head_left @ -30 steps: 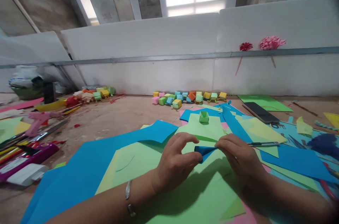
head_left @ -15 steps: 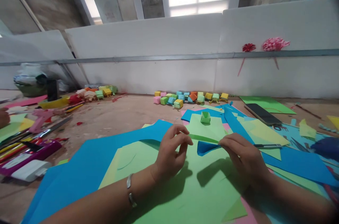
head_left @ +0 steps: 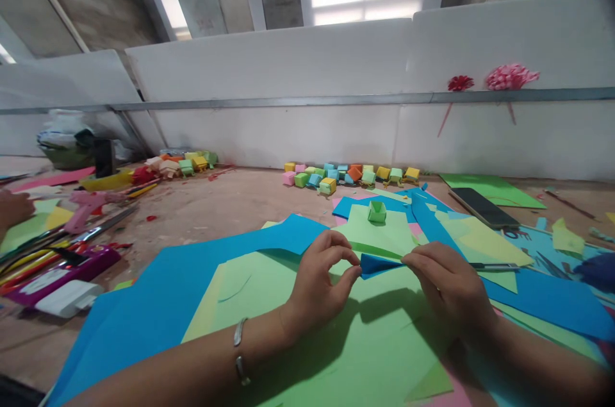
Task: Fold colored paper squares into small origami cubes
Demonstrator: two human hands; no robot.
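A small folded piece of blue paper [head_left: 377, 265] is stretched between my two hands, above light green sheets [head_left: 346, 343]. My left hand [head_left: 323, 279], with a silver bracelet on its wrist, pinches the paper's left end between thumb and forefinger. At the other end, the fingertips of my right hand [head_left: 446, 285] grip it closed. A little green paper box [head_left: 377, 211] stands just beyond, on a smaller green sheet. Under the green sheets lies a large blue sheet [head_left: 139, 323].
Folded paper cubes [head_left: 328, 186] line the wall. A phone [head_left: 483, 207] and a pen-like tool [head_left: 494, 266] lie on the right. Leftward are a pink glue gun [head_left: 89, 208], a purple device [head_left: 62, 275] and another person's hand [head_left: 14, 208].
My left thumb and forefinger have moved right and closed on the free left end of the blue paper. My right hand keeps its hold. The view has shifted slightly.
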